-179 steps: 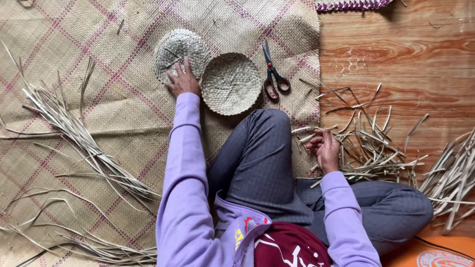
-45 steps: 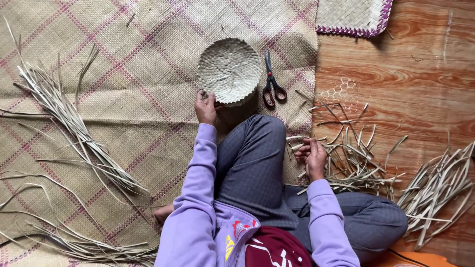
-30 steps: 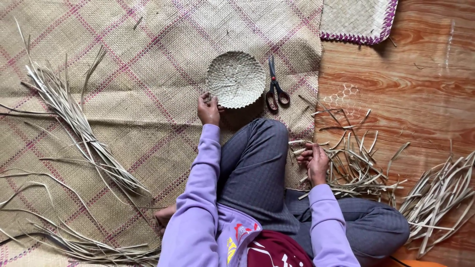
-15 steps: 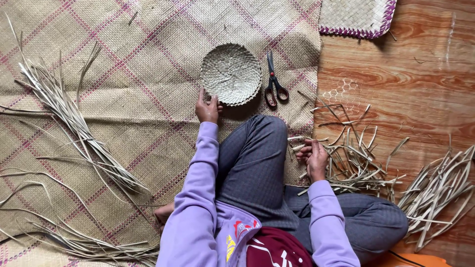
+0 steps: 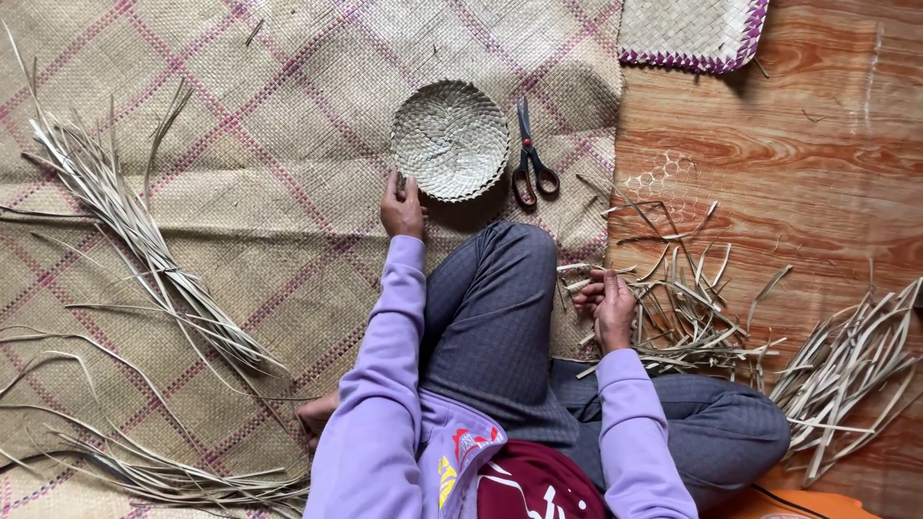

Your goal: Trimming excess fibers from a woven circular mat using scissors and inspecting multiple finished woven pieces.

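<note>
Far left: loose bundle of dried palm strips (image 5: 144, 245), long, flat and pale, fanned diagonally from upper left to lower centre across a plaited floor mat (image 5: 269, 125) of tan weave with pink-purple check lines; left hand (image 5: 402, 207) just below the lower-left rim of the round woven basket (image 5: 449, 140), fingertips at or touching the rim, fingers loosely curled, no firm grip visible; basket shallow, circular, tightly plaited in pale fibre with scalloped edge, mouth facing up, no long axis, resting on the mat; just right of it, scissors (image 5: 530, 159) with dark handles, blades pointing away from the body, long axis near vertical in view; right hand (image 5: 606, 303) beside the knee, fingers curled closed on short leaf strips (image 5: 577, 274); further right, scattered strip offcuts (image 5: 702, 308) on glossy wood-grain floor (image 5: 817, 154); upper right, purple-edged woven mat corner (image 5: 687, 34).
</note>
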